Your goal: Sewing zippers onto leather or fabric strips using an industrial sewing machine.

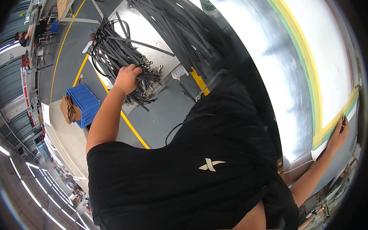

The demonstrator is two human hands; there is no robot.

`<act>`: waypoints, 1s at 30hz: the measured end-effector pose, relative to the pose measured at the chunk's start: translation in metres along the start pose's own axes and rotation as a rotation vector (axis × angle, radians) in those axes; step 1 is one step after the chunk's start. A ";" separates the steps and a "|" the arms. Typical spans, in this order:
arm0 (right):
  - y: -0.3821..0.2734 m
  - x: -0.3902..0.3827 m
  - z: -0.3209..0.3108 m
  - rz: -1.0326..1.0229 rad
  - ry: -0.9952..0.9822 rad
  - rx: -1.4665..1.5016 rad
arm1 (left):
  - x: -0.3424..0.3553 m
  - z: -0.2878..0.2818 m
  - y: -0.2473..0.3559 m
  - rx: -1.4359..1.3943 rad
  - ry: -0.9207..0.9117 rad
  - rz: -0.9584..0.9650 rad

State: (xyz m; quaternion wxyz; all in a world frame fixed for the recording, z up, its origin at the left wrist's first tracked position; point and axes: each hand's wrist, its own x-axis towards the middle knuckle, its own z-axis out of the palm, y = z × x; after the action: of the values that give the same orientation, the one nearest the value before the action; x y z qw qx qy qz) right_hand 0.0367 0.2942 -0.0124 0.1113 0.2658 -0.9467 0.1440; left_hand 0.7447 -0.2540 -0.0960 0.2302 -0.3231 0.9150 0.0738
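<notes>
My left hand point(127, 78) reaches into a pile of black straps with metal hooks point(117, 47), its fingers bent round straps near the hooks. The pile lies on a pale metal surface point(159, 40). At the far right, my right hand point(337, 134) is at the taped edge of a large white worktop point(328, 59) bordered with yellow and green tape point(318, 134), its fingers closed on a small dark object I cannot make out.
A second bundle of long dark straps point(171, 25) lies beyond the pile. A blue crate point(88, 99) with cardboard pieces point(68, 109) stands at left beside a beige table point(61, 139). A wooden-topped stand point(66, 1) and a seated person point(22, 38) are farther away.
</notes>
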 end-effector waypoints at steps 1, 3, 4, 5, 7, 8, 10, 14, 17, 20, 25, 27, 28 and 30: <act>0.001 0.000 0.000 -0.002 0.004 -0.006 | 0.000 0.000 0.011 0.000 -0.001 0.001; -0.005 -0.001 0.000 0.012 0.001 -0.004 | 0.000 0.001 0.027 0.004 0.093 0.036; -0.008 -0.001 -0.001 0.025 0.000 0.000 | 0.003 0.013 0.025 0.000 0.076 0.045; -0.009 -0.001 -0.001 0.025 0.001 -0.002 | 0.005 0.022 0.026 -0.001 0.076 0.046; -0.010 -0.001 0.000 0.012 0.010 0.014 | 0.013 0.030 0.036 0.022 0.098 0.094; -0.010 -0.001 0.000 0.012 0.011 0.012 | 0.016 0.032 0.039 0.037 0.117 0.098; -0.007 -0.001 0.000 -0.008 0.008 0.017 | 0.021 0.030 0.044 0.045 0.058 0.083; 0.002 0.000 0.003 -0.013 0.007 0.032 | 0.017 0.028 0.038 0.013 0.148 0.162; -0.004 0.001 0.004 0.004 0.000 0.046 | 0.010 0.010 0.026 -0.202 0.190 0.198; -0.002 -0.003 0.002 0.008 0.009 0.031 | 0.005 -0.040 0.032 -0.412 0.289 -0.012; -0.003 0.001 0.002 -0.020 -0.016 0.019 | -0.005 -0.112 -0.010 -0.528 0.917 -0.339; -0.012 0.002 0.002 -0.038 -0.020 0.028 | -0.008 -0.142 -0.038 -0.465 1.159 -0.293; -0.015 0.001 0.002 -0.056 -0.031 0.031 | -0.013 -0.160 -0.051 -0.533 1.201 -0.315; -0.018 -0.001 0.000 -0.042 -0.020 0.047 | -0.018 -0.205 -0.046 -0.572 1.271 -0.355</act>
State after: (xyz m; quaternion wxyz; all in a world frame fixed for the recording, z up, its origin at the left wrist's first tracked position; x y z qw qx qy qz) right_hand 0.0471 0.2804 -0.0094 0.0985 0.2896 -0.9384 0.1610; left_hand 0.7094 -0.3380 0.0939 -0.4319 -0.4951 0.7507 0.0697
